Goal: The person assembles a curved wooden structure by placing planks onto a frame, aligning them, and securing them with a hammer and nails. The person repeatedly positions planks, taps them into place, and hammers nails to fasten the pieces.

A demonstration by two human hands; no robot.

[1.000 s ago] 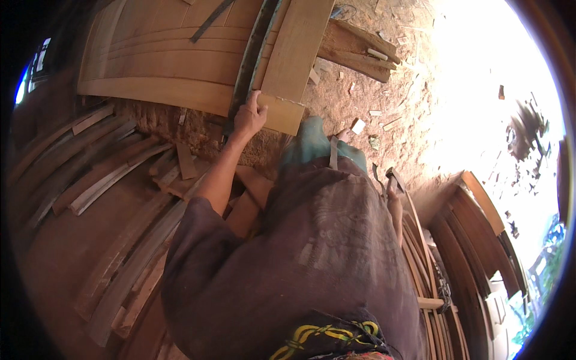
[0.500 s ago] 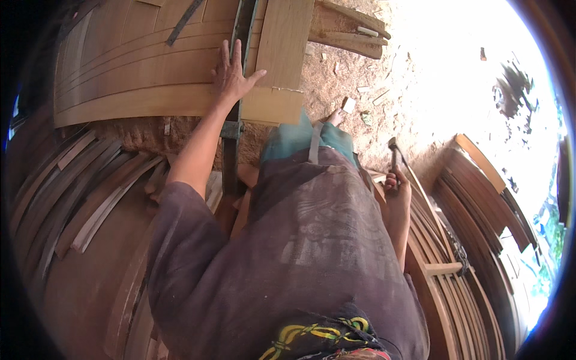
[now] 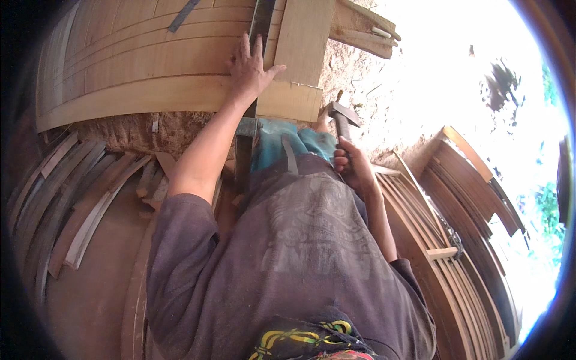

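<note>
My left hand [image 3: 253, 75] lies with spread fingers on the right part of a pale wooden panel [image 3: 144, 93] with grooved lines, which looks like a door. Its fingertips touch or lie beside a dark metal bar [image 3: 261, 23] that crosses the panel and runs on past its near edge, like a bar clamp. In front of my body, my right hand [image 3: 357, 167] is wrapped round the handle of a hammer [image 3: 343, 123]. The hammer points up and away, its metal head close to the panel's near right corner. A thin dark strip [image 3: 183, 15] rests on the panel.
Long wooden strips [image 3: 90, 198] are stacked at the left, and more boards [image 3: 459, 180] lean at the right beside a slatted wooden frame [image 3: 441, 253]. Wood scraps [image 3: 366, 30] stick out beyond the panel. Shavings cover the ground [image 3: 384, 114], bright with glare farther right.
My right hand has brought the hammer up and leftward, from low at my right side to in front of me. My left hand stays on the panel; the whole view has shifted slightly.
</note>
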